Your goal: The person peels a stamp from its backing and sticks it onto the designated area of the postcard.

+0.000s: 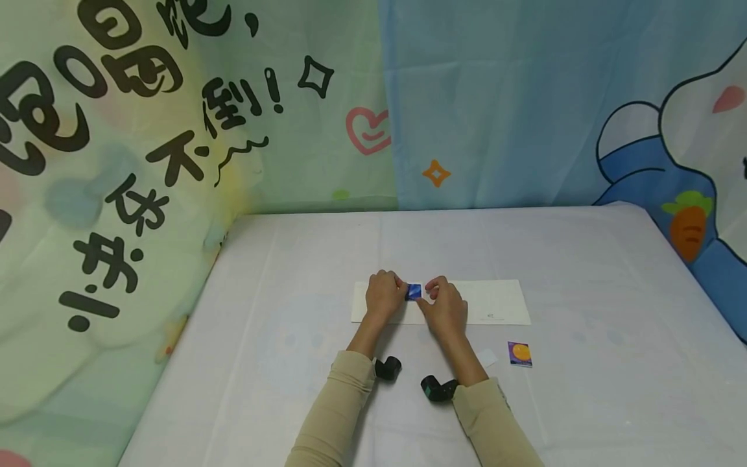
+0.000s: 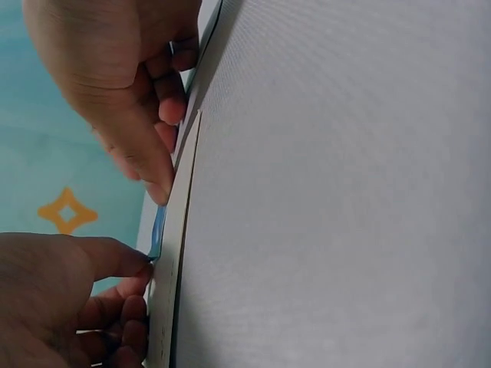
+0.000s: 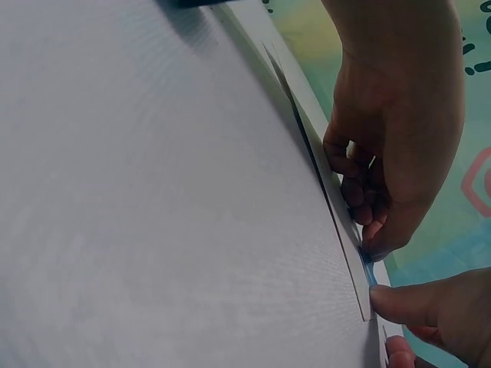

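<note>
A small blue square (image 1: pixel 414 292), thin like a sticker, lies over a long white paper strip (image 1: pixel 496 299). My left hand (image 1: pixel 383 295) is at its left side; the left wrist view shows thumb and a finger pinching the edge of the blue square (image 2: pixel 158 230). My right hand (image 1: pixel 446 308) comes from the other side. Its straight thumb touches the right edge of the square, as the right wrist view shows at the right hand (image 3: pixel 430 310), while its other fingers stay loosely bent away from the square. Both wrists rest low over the strip's near edge.
To the right of my right forearm lies a small purple square with an orange disc (image 1: pixel 520 354). A pale slip (image 1: pixel 487 357) lies beside that forearm. The white-covered table (image 1: pixel 280 389) meets printed cloth backdrops at the back and left.
</note>
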The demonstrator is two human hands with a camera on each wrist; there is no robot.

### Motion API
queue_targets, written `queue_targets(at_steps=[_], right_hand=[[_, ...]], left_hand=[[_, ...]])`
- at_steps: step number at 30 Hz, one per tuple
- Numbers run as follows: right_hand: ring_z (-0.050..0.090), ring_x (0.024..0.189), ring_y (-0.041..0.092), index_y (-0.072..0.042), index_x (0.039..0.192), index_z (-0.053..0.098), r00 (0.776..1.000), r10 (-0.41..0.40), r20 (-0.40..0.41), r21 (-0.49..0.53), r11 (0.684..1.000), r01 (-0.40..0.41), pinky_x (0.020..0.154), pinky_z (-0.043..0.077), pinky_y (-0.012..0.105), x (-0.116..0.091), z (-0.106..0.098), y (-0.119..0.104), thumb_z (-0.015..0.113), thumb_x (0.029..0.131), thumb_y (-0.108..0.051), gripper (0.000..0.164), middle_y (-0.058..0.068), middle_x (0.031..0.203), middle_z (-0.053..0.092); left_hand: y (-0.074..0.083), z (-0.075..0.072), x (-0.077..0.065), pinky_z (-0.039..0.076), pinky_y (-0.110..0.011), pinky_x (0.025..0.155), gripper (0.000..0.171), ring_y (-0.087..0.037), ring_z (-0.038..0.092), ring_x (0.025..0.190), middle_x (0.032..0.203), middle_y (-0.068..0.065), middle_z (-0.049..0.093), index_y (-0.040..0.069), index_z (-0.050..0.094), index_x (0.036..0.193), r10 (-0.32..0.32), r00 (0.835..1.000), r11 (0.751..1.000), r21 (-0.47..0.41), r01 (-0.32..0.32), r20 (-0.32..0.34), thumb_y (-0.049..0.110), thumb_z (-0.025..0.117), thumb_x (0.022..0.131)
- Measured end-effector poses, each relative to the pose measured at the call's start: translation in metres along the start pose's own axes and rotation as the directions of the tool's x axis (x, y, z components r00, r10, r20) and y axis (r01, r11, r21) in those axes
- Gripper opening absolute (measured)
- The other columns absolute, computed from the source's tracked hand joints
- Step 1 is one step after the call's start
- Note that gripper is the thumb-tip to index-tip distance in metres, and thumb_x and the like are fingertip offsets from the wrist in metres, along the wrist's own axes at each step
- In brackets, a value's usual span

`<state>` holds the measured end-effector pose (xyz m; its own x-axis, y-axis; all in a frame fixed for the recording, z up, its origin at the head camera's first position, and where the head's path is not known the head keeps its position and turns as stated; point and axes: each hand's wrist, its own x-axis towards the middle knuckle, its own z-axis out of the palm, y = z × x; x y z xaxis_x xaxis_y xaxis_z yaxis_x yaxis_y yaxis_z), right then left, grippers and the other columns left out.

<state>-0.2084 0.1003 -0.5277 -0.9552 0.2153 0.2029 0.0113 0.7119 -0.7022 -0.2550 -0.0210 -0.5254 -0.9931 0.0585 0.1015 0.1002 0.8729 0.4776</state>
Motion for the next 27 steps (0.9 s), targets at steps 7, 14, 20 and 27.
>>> queue_targets(at_steps=[7, 14, 20, 27], right_hand=[[0.048, 0.067, 0.023, -0.012, 0.106, 0.066, 0.999, -0.046, 0.016, -0.061, 0.997, 0.047, 0.060, 0.032, 0.039, -0.0002, 0.0018, 0.0002, 0.076, 0.075, -0.013, 0.033, 0.007, 0.076, 0.053], [0.049, 0.073, 0.023, -0.014, 0.108, 0.070, 0.998, -0.045, 0.037, -0.086, 0.995, 0.048, 0.062, 0.032, 0.039, -0.0016, 0.0011, -0.0014, 0.073, 0.078, -0.013, 0.030, 0.007, 0.078, 0.054], [0.051, 0.077, 0.024, -0.013, 0.107, 0.071, 0.998, -0.043, 0.039, -0.085, 0.995, 0.046, 0.063, 0.031, 0.039, -0.0021, 0.0011, -0.0029, 0.073, 0.079, -0.012, 0.028, 0.008, 0.080, 0.056], [0.052, 0.077, 0.025, -0.012, 0.106, 0.071, 0.998, -0.046, 0.039, -0.089, 0.995, 0.049, 0.062, 0.031, 0.038, -0.0018, 0.0033, -0.0018, 0.073, 0.079, -0.013, 0.028, 0.009, 0.081, 0.057]], left_hand=[[0.0007, -0.0008, 0.0004, 0.041, -0.029, 0.062, 0.013, -0.018, 0.049, 0.073, 0.075, -0.002, 0.053, 0.009, 0.066, 0.075, -0.012, 1.000, 1.000, 0.003, 0.012, 0.017, 0.020, 0.064, 0.083], [0.0020, -0.0030, -0.0007, 0.042, -0.027, 0.060, 0.013, -0.018, 0.049, 0.073, 0.075, -0.001, 0.052, 0.010, 0.065, 0.075, 0.003, 1.000, 1.000, 0.013, -0.003, 0.010, 0.020, 0.064, 0.082], [0.0032, -0.0047, -0.0013, 0.042, -0.027, 0.059, 0.013, -0.018, 0.049, 0.073, 0.073, -0.001, 0.051, 0.009, 0.064, 0.073, 0.007, 1.000, 1.000, -0.004, -0.007, 0.003, 0.020, 0.066, 0.080], [0.0008, -0.0020, 0.0027, 0.044, -0.030, 0.059, 0.012, -0.022, 0.054, 0.067, 0.070, -0.005, 0.057, 0.007, 0.059, 0.075, 0.006, 0.998, 0.999, -0.035, -0.008, -0.058, 0.016, 0.063, 0.082]])
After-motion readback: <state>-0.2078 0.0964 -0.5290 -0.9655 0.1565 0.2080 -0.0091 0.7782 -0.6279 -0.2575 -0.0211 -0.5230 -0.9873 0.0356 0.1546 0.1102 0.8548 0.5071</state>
